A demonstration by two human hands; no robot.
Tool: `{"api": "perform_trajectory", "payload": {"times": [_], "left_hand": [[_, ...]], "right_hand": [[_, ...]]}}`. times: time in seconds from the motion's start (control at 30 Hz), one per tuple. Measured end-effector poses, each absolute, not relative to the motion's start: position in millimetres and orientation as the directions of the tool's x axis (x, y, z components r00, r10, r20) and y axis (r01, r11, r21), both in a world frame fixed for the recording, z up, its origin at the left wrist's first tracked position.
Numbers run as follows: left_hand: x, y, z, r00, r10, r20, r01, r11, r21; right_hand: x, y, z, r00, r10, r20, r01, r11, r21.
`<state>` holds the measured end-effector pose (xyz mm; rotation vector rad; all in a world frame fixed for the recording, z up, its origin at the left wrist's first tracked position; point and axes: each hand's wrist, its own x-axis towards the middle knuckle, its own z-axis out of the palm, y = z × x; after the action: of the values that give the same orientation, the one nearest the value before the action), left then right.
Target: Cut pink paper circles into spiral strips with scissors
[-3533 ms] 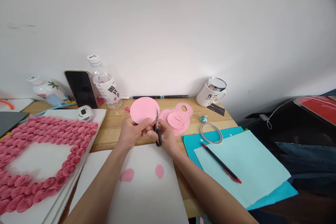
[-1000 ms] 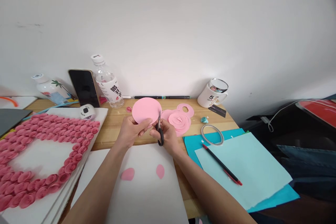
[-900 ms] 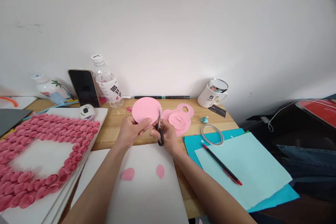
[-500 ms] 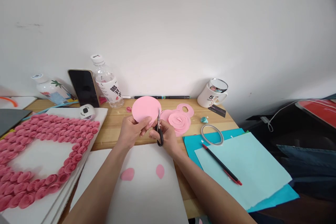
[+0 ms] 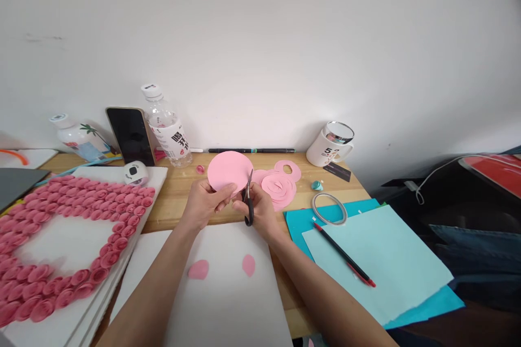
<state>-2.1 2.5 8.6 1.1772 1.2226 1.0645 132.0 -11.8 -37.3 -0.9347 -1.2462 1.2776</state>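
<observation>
My left hand [image 5: 205, 203] pinches the lower edge of a pink paper disc [image 5: 228, 171] and holds it upright above the wooden desk [image 5: 175, 195]. My right hand [image 5: 258, 206] is closed round small black-handled scissors [image 5: 248, 200], whose blades meet the disc's right edge. Just right of the hands lie cut pink paper spirals [image 5: 279, 184]. Two small pink offcuts [image 5: 198, 269] rest on the white sheet [image 5: 228, 303] below my wrists.
A white board with a ring of pink paper roses [image 5: 61, 244] fills the left. At the back stand a phone [image 5: 131, 135], a water bottle [image 5: 165, 124], a second bottle [image 5: 77, 138], pens [image 5: 250, 150] and a mug [image 5: 330, 143]. Blue sheets [image 5: 378, 260], a red pen [image 5: 344, 255] and a tape ring [image 5: 328, 207] lie right.
The pink disc has shifted slightly to the right in my left hand, and the scissor blades have tilted a little along its right edge. Both hands stay in place.
</observation>
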Motion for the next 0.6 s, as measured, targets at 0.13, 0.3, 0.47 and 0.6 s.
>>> {"api": "perform_trajectory", "payload": {"times": [0.13, 0.3, 0.47, 0.6], "left_hand": [[-2.5, 2.5, 9.6, 0.073, 0.992, -0.103, 0.029, 0.102, 0.994], [-3.3, 3.3, 8.6, 0.056, 0.993, -0.102, 0.029, 0.100, 0.995], [-4.6, 3.8, 5.7, 0.033, 0.994, -0.100, 0.028, 0.099, 0.995], [-5.5, 4.7, 4.7, 0.005, 0.995, -0.097, 0.033, 0.096, 0.995]], "right_hand": [[132.1, -11.4, -38.1, -0.120, 0.984, 0.131, -0.157, 0.112, -0.981], [132.2, -11.4, -39.3, -0.117, 0.985, 0.130, -0.146, 0.113, -0.983], [132.4, -13.4, -38.1, -0.128, 0.989, 0.073, -0.170, 0.050, -0.984], [132.6, -14.1, -37.5, -0.131, 0.991, 0.025, -0.155, 0.004, -0.988]]}}
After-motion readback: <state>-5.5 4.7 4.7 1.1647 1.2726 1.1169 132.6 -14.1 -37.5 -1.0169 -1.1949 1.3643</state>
